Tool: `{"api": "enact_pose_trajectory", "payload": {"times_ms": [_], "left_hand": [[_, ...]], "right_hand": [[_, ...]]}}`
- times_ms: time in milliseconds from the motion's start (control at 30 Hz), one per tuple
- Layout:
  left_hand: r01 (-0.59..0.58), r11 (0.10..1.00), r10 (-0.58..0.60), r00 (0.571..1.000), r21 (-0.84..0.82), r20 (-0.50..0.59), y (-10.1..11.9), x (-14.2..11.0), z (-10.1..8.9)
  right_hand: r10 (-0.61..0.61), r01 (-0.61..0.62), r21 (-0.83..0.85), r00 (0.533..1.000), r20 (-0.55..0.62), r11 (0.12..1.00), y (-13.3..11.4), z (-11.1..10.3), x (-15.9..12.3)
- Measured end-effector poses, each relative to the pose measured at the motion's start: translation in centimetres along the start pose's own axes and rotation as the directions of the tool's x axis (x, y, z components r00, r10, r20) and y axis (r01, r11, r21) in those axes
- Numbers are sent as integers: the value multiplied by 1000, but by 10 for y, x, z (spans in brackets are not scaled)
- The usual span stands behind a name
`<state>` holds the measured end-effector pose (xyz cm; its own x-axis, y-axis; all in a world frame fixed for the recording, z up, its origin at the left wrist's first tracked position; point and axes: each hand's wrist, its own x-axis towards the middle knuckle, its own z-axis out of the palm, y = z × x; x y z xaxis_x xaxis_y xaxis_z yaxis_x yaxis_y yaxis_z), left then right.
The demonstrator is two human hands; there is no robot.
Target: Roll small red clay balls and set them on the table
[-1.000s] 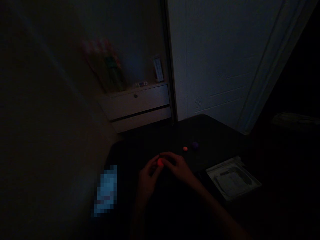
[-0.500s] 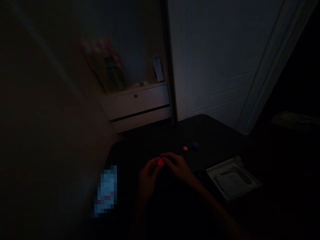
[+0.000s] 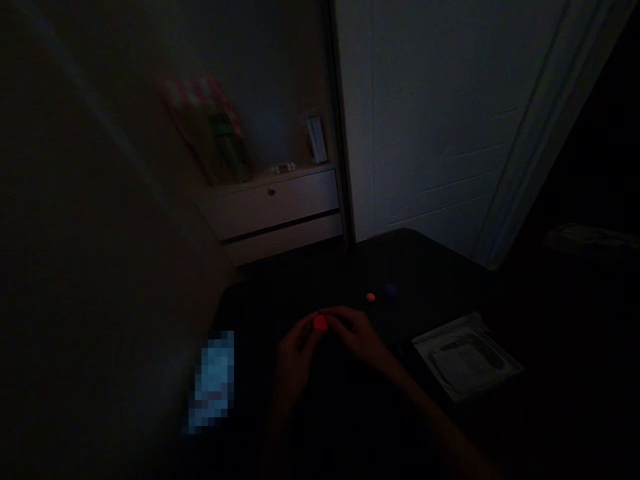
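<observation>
A small bright red lump (image 3: 320, 323), which looks like modelling clay, is pinched between my two hands above the dark table (image 3: 415, 257). On its left, my left hand (image 3: 296, 348) grips it with thumb and fingers. My right hand (image 3: 354, 331) holds the other side, its thumb and fingertips closed on the lump. Beyond my right hand lie an orange-pink ball (image 3: 371, 297) and, beside it, a larger dark purple ball (image 3: 391, 291). The room is very dim, so the fingertips are partly lost in shadow.
At the left glows a blurred-out bright screen (image 3: 213, 383). A pale tray-like package (image 3: 467, 357) sits by the table's right edge. Behind stands a drawer cabinet (image 3: 300, 193) with a green-capped bottle (image 3: 227, 150) and books (image 3: 317, 140) on top. A white door (image 3: 425, 120) is at the right.
The red lump shows a little more squarely between my fingers and has shifted slightly left. My hands barely move; the two balls stay where they were.
</observation>
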<state>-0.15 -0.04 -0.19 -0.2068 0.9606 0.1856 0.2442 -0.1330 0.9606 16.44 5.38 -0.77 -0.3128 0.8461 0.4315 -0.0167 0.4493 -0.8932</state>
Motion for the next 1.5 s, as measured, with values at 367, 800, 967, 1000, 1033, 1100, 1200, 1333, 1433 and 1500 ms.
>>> {"api": "enact_pose_trajectory", "payload": {"times_ms": [367,800,967,1000,1033,1100,1200,1333,1433,1500], "left_hand": [[-6,999,6,1000,-38,-5,-2,0,1],[-40,999,40,999,16,1,4,-1,2],[-42,999,42,999,23,4,5,-1,1],[-45,999,45,999,25,4,5,-1,1],[-48,999,48,999,25,4,4,0,1],[-49,999,49,999,21,6,2,0,1],[-45,999,45,999,-2,8,-1,0,0],[-45,999,45,999,-4,5,-3,0,0],[-38,999,38,999,6,-5,-2,1,0],[-35,999,35,999,6,-7,-1,1,1]], "right_hand": [[1,-1,1,1000,-3,1000,3,1,0],[-6,6,-16,1000,17,1000,1,0,0],[-2,2,12,999,38,1000,-5,-1,1],[-11,10,10,999,43,1000,-6,-1,0],[-21,21,5,998,51,1000,-8,-1,0],[-41,41,-7,997,72,999,-10,-1,0],[-60,62,-20,995,86,998,-11,-2,-1],[-75,78,-25,993,95,997,-10,-2,-2],[-73,76,-25,993,91,997,-10,-1,-2],[-70,73,-27,994,88,997,-10,-1,-2]]}}
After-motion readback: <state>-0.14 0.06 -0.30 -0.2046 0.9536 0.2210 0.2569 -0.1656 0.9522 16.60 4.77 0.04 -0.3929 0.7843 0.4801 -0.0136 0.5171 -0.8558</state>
